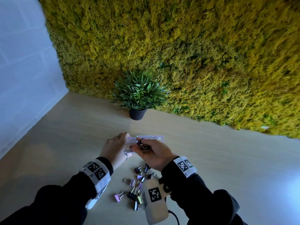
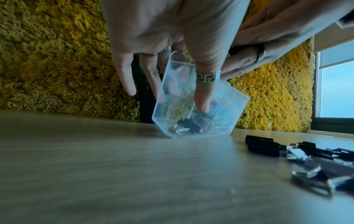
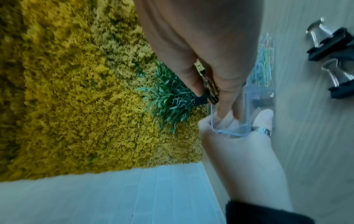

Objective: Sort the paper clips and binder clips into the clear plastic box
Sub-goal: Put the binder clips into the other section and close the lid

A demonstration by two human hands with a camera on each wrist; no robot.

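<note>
While left hand (image 1: pixel 113 146) tilts clear plastic box (image 2: pixel 199 106) | right hand (image 1: pixel 155 153) holds binder clips (image 1: pixel 143 146) above it

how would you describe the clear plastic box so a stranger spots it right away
Start at the potted plant against the moss wall, then come toward the hands. The clear plastic box sits tilted between them, gripped by the left hand; unlike the loose binder clips nearby, it is see-through.

No readable text anywhere; the wrist bands (image 1: pixel 95 172) carry only coded square markers.

A potted plant (image 1: pixel 138 98) stands on the wooden table (image 1: pixel 211 159) against the moss wall (image 1: pixel 178 46)
</note>
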